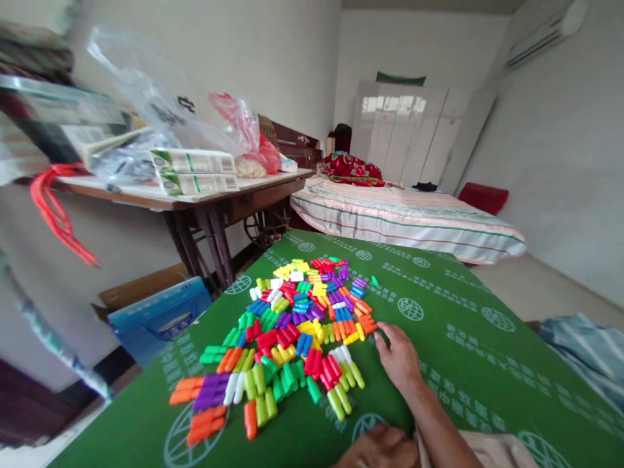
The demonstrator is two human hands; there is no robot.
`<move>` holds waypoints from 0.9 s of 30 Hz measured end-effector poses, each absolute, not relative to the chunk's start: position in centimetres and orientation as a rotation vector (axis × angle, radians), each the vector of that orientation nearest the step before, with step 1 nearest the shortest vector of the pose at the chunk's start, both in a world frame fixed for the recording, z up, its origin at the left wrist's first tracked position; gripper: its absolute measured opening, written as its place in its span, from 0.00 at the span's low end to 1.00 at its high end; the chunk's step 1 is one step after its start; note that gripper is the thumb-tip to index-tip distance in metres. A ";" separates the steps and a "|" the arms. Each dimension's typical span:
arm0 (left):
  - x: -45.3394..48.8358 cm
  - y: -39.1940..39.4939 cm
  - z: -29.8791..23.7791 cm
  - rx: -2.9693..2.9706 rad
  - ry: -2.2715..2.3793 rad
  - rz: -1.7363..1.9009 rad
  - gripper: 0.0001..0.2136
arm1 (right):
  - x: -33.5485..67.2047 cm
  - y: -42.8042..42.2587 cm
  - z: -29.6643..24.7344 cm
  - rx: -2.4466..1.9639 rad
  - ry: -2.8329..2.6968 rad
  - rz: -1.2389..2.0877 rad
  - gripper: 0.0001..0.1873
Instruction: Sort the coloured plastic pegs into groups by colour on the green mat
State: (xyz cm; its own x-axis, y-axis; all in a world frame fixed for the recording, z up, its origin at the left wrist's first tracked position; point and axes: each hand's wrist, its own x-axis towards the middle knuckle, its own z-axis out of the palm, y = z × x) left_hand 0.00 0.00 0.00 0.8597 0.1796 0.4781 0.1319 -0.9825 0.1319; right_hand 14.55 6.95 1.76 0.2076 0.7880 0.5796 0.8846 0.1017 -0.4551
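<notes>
A pile of small plastic blocks (292, 338) in several colours lies spread over the green printed table cover (468, 351). My right hand (398, 356) rests on the cover at the pile's right edge. Its fingers are bent together beside the orange blocks (363, 323), and what they pinch is hidden. My left hand (381, 448) sits at the bottom edge, just below the pile. It is curled with only the knuckles showing. A lone green block (374, 281) lies apart at the pile's far right.
A wooden side table (229, 195) on the left carries white boxes (195, 170) and plastic bags (160, 104). A blue carton (156, 318) stands under it. A bed with a striped cover (404, 218) lies beyond the table. A white wardrobe (404, 136) stands behind the bed.
</notes>
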 end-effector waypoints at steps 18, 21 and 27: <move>-0.9 1.0 -0.1 2.767 0.132 0.676 0.09 | 13.3 8.4 2.3 -1.739 -1.633 -0.149 0.16; -1.4 0.9 0.8 2.755 0.123 0.646 0.10 | 13.6 8.3 1.9 -1.756 -1.577 -0.169 0.17; -2.5 0.8 3.4 2.748 0.161 0.625 0.15 | 15.1 7.7 1.5 -1.855 -1.473 -0.241 0.19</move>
